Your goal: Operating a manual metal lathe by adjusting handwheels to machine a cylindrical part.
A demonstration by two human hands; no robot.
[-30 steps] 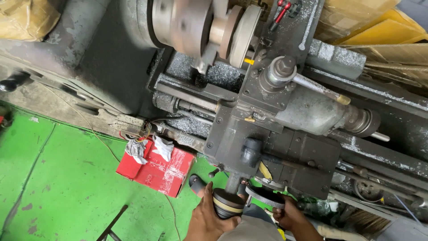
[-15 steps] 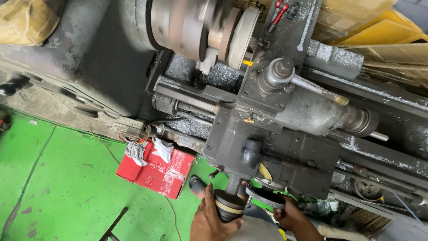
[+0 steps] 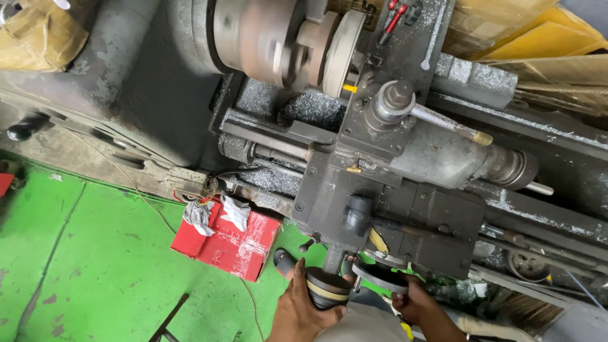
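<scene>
Lathe (image 3: 405,190), one, grey-black cast metal, worn and dusted with fine metal chips, standing on a green floor (image 3: 82,272). Crank handle (image 3: 326,288), one: a stubby dark cylinder with a pale band round it, on a short shaft at the near edge of the lathe's carriage; the left hand (image 3: 301,310) is wrapped about it from below, fingers closed on it. Handwheel (image 3: 380,277), one: a dark flat disc with a bright rim, just beside the crank handle at the same near edge; the right hand (image 3: 415,303) holds its lower rim, fingers curled over it. Chuck (image 3: 266,38), one, large, rusty brown, blurred, at the far end of the lathe with a pale disc (image 3: 342,44) against its face. Tool post (image 3: 392,101), one, a round grey block topped by a hexagonal nut, with one long lever (image 3: 449,123) ending in a yellowish tip. Red box (image 3: 228,240), one, on the floor against the lathe's near edge, with two crumpled white rags (image 3: 218,212) on top. Cardboard (image 3: 532,44), yellow-brown sheets, count unclear, beyond the lathe's far edge. Sandal (image 3: 285,261), one dark, on the floor beside the red box.
</scene>
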